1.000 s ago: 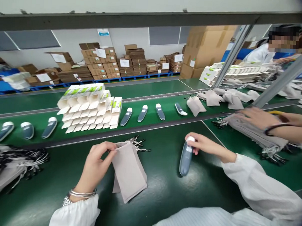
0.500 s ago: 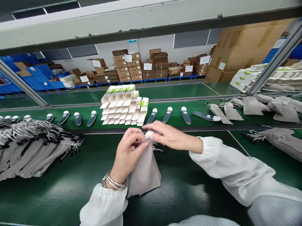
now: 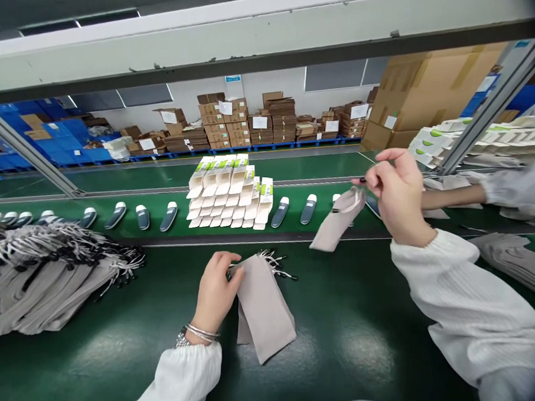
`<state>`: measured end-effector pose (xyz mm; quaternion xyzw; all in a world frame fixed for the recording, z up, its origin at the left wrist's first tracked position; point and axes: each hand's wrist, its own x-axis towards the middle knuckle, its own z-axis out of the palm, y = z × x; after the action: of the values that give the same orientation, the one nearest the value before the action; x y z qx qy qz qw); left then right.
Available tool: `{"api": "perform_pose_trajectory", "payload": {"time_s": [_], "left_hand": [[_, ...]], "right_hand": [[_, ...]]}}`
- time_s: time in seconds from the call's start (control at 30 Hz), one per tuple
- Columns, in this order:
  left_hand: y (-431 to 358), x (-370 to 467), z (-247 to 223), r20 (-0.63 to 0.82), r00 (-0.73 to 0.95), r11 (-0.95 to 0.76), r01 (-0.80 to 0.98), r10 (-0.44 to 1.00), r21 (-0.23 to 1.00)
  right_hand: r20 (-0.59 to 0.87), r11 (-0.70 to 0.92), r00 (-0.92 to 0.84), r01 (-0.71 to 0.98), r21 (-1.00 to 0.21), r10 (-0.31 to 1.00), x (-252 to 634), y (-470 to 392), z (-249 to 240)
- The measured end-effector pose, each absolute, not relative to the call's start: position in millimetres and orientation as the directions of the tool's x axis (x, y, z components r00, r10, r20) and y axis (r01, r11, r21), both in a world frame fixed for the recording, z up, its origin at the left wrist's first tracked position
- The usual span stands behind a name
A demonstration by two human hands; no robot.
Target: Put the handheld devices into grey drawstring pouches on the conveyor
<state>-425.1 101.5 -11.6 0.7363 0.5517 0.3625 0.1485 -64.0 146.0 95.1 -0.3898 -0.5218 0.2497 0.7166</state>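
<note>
The green tabletop is carrying a large pile of grey pouches along its left edge and another pouch pile near its far right corner. Beyond its far edge, a green strip is holding stacked white cartons, their facing ends gaping open. A co-worker's arm is reaching over loose pouches at the strip's right.

A small stack of pouches is lying near the middle of the far edge, its cords trailing right. The left hand is resting its fingertips at the stack's upper left corner; whether it is gripping is unclear. Well apart from it, the right hand is pinching the cord end of a hanging pouch over the far edge.

That pouch is looking closed at its neck, probably nearly done, though its contents are staying hidden. Several blue white-capped gadgets are lying unbagged, and the stacked pouches are looking flat, so much seems left.
</note>
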Motion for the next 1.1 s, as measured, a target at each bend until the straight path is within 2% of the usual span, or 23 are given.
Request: {"api": "perform_pose_trajectory", "payload": {"time_s": [0.03, 0.1, 0.17, 0.2, 0.23, 0.3, 0.43, 0.5, 0.57, 0.7, 0.77, 0.83, 0.9, 0.93, 1.1], "left_hand": [[103, -428, -17, 0.352, 0.128, -0.325, 0.742, 0.927, 0.587], [105, -435, -26, 0.321, 0.118, -0.29, 0.775, 0.94, 0.562], [108, -440, -31, 0.302, 0.112, -0.274, 0.774, 0.947, 0.571], [109, -441, -32, 0.291, 0.109, -0.265, 0.769, 0.951, 0.581], [110, -442, -32, 0.272, 0.1, -0.249, 0.766, 0.957, 0.592], [112, -442, -30, 0.214, 0.074, -0.192, 0.771, 0.974, 0.607], [114, -437, -21, 0.107, 0.078, -0.126, 0.812, 0.991, 0.57], [112, -434, -17, 0.129, 0.114, -0.166, 0.826, 0.985, 0.538], [109, -431, -13, 0.222, 0.172, -0.263, 0.83, 0.96, 0.493], [105, -426, -10, 0.392, 0.315, -0.46, 0.808, 0.865, 0.367], [103, -423, -10, 0.423, 0.327, -0.49, 0.791, 0.845, 0.367], [100, -419, -8, 0.441, 0.31, -0.5, 0.756, 0.842, 0.422], [94, -414, -3, 0.452, 0.299, -0.511, 0.713, 0.841, 0.48], [91, -411, 1, 0.456, 0.299, -0.519, 0.694, 0.838, 0.499], [74, -398, 25, 0.498, 0.311, -0.573, 0.604, 0.81, 0.554]], "right_hand": [[0.592, 0.557, 0.308, 0.202, -0.805, 0.744, -59, 161, 90], [0.567, 0.404, 0.205, 0.516, -0.755, 0.798, -54, 191, 74], [0.401, 0.15, 0.154, 0.762, -0.63, 0.903, -55, 220, 53], [0.303, 0.033, 0.168, 0.827, -0.562, 0.938, -58, 234, 42], [0.213, -0.065, 0.199, 0.858, -0.51, 0.957, -61, 247, 31], [0.067, -0.199, 0.262, 0.855, -0.48, 0.963, -68, 269, 10], [-0.061, -0.338, 0.365, 0.773, -0.537, 0.929, -70, 291, -18], [-0.082, -0.363, 0.394, 0.721, -0.59, 0.915, -67, 292, -25], [-0.059, -0.334, 0.399, 0.666, -0.667, 0.915, -66, 287, -27], [0.045, -0.167, 0.354, 0.547, -0.82, 0.934, -84, 265, -19], [0.093, -0.028, 0.273, 0.411, -0.911, 0.957, -103, 245, -9], [0.173, 0.141, 0.169, 0.187, -0.972, 0.97, -126, 221, 4], [0.271, 0.272, 0.089, 0.001, -0.962, 0.959, -150, 197, 17], [0.306, 0.309, 0.061, -0.032, -0.951, 0.95, -161, 187, 23], [0.35, 0.352, -0.131, -0.009, -0.936, 0.927, -195, 157, 37]]}}
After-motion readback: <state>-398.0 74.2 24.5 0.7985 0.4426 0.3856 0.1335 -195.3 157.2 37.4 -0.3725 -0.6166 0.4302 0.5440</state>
